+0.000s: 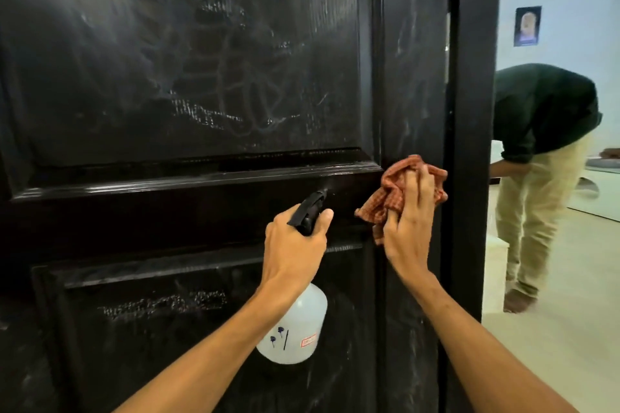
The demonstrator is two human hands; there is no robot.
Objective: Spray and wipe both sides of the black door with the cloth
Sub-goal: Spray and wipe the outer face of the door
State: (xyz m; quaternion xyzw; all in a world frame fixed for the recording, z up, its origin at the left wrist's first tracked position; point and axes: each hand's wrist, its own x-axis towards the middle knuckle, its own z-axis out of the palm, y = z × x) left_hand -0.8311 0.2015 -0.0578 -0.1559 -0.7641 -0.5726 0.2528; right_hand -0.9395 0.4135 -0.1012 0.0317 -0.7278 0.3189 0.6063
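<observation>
The black panelled door (188, 70) fills most of the view, with chalky smears on its upper panel and a wet shine on the middle rail. My left hand (295, 248) grips the black trigger head of a white spray bottle (295, 325), its nozzle pointing at the middle rail. My right hand (409, 218) holds a bunched orange checked cloth (392, 191) against the door's right stile, close beside the nozzle.
The door's edge and black frame (469, 144) stand at the right. Beyond them, a person (543, 151) in a dark shirt and beige trousers bends over in a light room with a pale floor (553, 345). A small poster (527, 26) hangs on the far wall.
</observation>
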